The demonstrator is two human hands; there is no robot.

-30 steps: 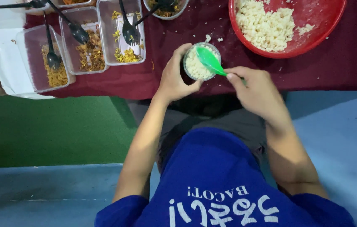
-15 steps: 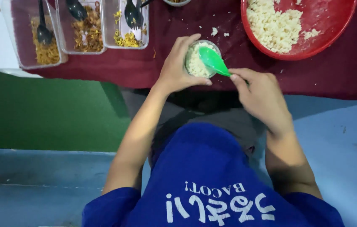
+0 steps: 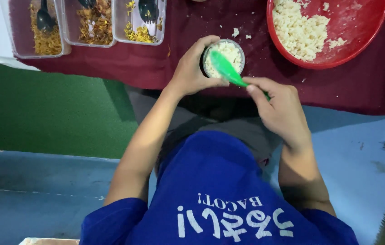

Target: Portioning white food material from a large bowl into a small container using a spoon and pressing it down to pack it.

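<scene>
The person leans over the edge of the tabletop (image 3: 156, 68), which is covered in dark red cloth, with both bare forearms reaching forward from blue sleeves. The left hand (image 3: 192, 72) is wrapped around a small round cup (image 3: 224, 56) filled with white rice, fingers curled over its far side and thumb lying along the near rim, so the cup is gripped firmly just at the tabletop's near edge. The right hand (image 3: 278, 106) is closed on the handle of a green spoon (image 3: 226, 70), pinching it between thumb and fingers with the wrist bent slightly inward; the spoon's bowl lies flat on top of the rice in the cup. The two hands sit close together but do not touch. To the right of the cup stands a wide red bowl (image 3: 364, 41) holding a loose heap of the same white rice, and a few stray grains lie on the cloth between them. Along the far left are three clear rectangular containers (image 3: 115, 27) of yellowish food, dark spoons resting in them.
</scene>
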